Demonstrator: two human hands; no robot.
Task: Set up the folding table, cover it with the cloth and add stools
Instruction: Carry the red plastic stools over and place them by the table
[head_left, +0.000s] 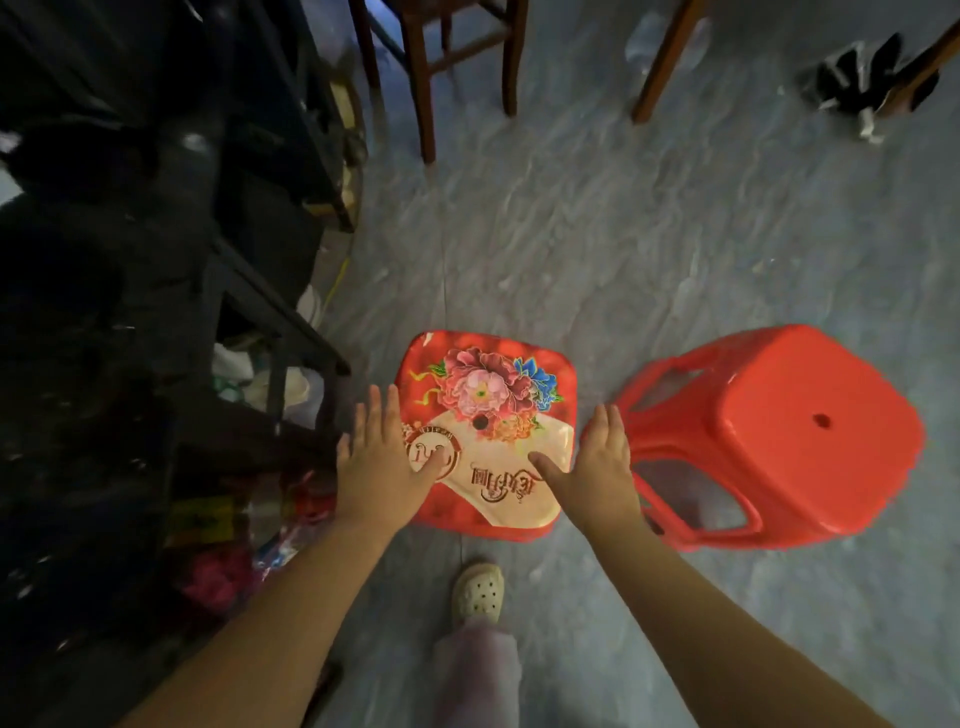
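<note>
A red plastic stool (488, 410) with a flower picture on its seat stands on the floor in front of me. My left hand (384, 457) rests flat at the seat's left edge, fingers spread. My right hand (592, 467) lies at its right edge, thumb on the seat, fingers apart. Neither hand is closed around the stool. A plain red stool (800, 436) stands close to the right, tilted in this view, almost touching my right hand. No folding table or cloth can be told apart here.
A dark cluttered rack (156, 260) with bags fills the left side. Wooden chair legs (426, 78) stand at the back, another leg (665, 67) further right. A black-and-white item (862, 83) lies far right. My foot in a pale clog (480, 592) is below the stool.
</note>
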